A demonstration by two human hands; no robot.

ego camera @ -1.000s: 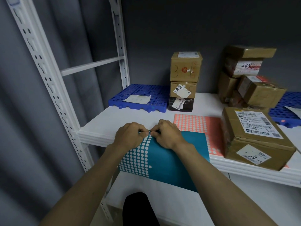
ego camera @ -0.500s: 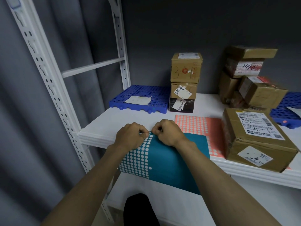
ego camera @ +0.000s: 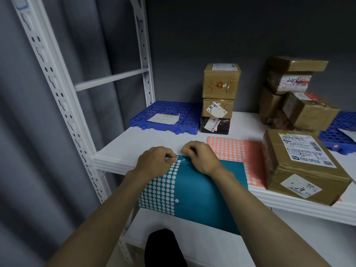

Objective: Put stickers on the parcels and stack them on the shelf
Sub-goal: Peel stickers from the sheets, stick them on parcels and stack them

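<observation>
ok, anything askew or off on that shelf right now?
Yes. The right-hand parcel pile is untidy, its boxes tilted at different angles, unlike the squared-up stack in the middle. The teal sticker sheet overhangs the shelf edge, gripped at its top by both hands.

A teal sticker sheet [ego camera: 202, 187] is held over the front edge of the white shelf [ego camera: 134, 145], pinched at its top edge by the left hand [ego camera: 154, 164] and the right hand [ego camera: 202, 157], both with curled fingers. A pink sticker sheet [ego camera: 231, 149] is laid beside it, touched by a large parcel [ego camera: 300, 166]. Three parcels [ego camera: 219, 97] are stacked behind, beside a blue grid tray [ego camera: 165, 118].
</observation>
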